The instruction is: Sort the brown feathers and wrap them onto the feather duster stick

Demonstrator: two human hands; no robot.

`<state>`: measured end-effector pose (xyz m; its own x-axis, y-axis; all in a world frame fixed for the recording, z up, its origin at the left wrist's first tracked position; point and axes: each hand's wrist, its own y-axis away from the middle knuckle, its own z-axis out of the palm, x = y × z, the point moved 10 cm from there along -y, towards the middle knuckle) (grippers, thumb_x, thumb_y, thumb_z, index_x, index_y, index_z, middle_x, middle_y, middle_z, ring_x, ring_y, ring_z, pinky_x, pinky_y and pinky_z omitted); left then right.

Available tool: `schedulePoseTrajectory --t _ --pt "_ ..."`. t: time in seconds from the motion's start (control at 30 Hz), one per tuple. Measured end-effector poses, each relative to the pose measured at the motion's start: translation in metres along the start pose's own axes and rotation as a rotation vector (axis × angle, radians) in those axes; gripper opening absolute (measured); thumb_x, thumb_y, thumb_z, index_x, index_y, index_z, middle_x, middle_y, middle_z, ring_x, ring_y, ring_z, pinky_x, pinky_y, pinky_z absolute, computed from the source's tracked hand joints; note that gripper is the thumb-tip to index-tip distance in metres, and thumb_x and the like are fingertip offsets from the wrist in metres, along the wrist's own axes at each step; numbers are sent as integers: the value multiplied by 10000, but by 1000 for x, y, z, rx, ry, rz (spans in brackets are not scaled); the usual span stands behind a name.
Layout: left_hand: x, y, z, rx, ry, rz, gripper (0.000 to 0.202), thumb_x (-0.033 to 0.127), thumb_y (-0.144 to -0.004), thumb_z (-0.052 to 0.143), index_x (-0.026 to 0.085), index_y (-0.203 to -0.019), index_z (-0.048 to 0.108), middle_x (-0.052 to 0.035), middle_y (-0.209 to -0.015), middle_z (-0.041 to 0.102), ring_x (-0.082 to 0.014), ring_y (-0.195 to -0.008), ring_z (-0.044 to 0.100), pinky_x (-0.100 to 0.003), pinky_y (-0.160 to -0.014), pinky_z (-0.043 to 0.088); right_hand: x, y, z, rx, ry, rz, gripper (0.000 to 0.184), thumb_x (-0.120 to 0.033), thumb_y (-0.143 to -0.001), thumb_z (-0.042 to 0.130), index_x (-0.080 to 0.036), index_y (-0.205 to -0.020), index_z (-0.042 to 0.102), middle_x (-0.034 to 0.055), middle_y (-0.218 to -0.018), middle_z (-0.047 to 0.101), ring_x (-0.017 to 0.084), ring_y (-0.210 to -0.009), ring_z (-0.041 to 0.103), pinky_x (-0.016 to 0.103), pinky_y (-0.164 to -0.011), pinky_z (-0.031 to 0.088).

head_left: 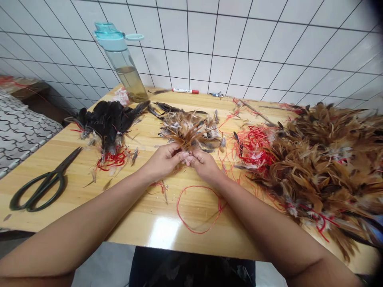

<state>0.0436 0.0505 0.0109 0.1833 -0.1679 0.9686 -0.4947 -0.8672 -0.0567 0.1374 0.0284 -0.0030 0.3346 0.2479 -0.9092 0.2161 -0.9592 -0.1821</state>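
My left hand (166, 158) and my right hand (202, 162) meet over the middle of the table, fingers pinched together. Between them they grip the base of a bunch of brown feathers (188, 137), whose tips fan out away from me. Just beyond lies a loose heap of brown and grey-white feathers (209, 129), partly behind the bunch. A loop of red string (178, 213) rests on the wood below my hands. The quill ends inside my fingers are hidden.
Black scissors (44, 185) lie at left, near black feathers (109, 119) with red ties. A water bottle (128, 75) stands by the tiled wall, with a marker (185, 91) beside it. Tangled red string (257, 145) and a large pile of brown feathers (326, 159) cover the right side.
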Motion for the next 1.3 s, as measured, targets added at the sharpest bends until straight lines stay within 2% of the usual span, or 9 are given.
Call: schedulePoseTrajectory --t 0.2,0.3,0.5,0.6,0.7,0.9,1.1,1.3 --pt "-13 -1 -3 99 331 -90 373 452 -678 823 148 -718 612 5 -701 628 -99 -646 540 -231 -648 425 -3 4 -10 134 -63 -7 187 -267 -898 533 -197 -773 653 26 -847 680 156 -864 595 300 -855 449" --pt "-12 -1 -4 132 447 -98 390 424 -624 869 139 -674 607 8 -672 608 -80 -618 505 -220 -624 403 -2 3 -11 145 -118 -15 154 -291 -878 561 -192 -821 665 34 -855 686 167 -880 604 318 -873 458" --pt "-11 -3 -1 121 612 -132 389 376 -568 907 119 -718 656 6 -670 617 -66 -598 497 -214 -605 390 11 1 -18 184 -248 64 165 -335 -823 611 -186 -845 679 31 -838 688 155 -782 606 300 -770 477" --pt "-15 -4 -2 128 624 -147 394 375 -551 915 120 -700 654 -1 -697 640 -72 -622 526 -214 -624 406 13 0 -21 190 -281 76 195 -374 -806 635 -188 -826 692 33 -842 697 162 -813 614 308 -802 474" --pt "-19 -3 0 128 583 -163 391 374 -554 911 124 -695 645 2 -702 641 -86 -654 550 -227 -664 428 13 -2 -17 132 -274 69 186 -368 -783 665 -194 -826 714 34 -844 713 172 -839 621 328 -838 470" --pt "-12 -5 7 76 494 -105 399 431 -588 880 131 -784 704 -23 -775 692 -140 -755 612 -276 -779 473 15 -2 -17 146 -282 91 195 -366 -736 688 -194 -823 711 16 -785 670 155 -772 576 305 -767 456" --pt "-10 -4 4 113 449 -109 446 397 -551 899 138 -875 735 -64 -905 744 -223 -936 654 -352 -924 473 10 -3 -15 98 -279 66 188 -373 -728 656 -190 -708 619 -11 -706 560 134 -698 507 286 -721 411" --pt "-18 1 12 77 515 -204 423 365 -553 903 129 -866 744 -81 -902 750 -208 -891 667 -360 -916 492 4 -4 -13 56 -143 18 193 -278 -772 600 -198 -618 514 -30 -637 473 125 -665 459 260 -690 387"
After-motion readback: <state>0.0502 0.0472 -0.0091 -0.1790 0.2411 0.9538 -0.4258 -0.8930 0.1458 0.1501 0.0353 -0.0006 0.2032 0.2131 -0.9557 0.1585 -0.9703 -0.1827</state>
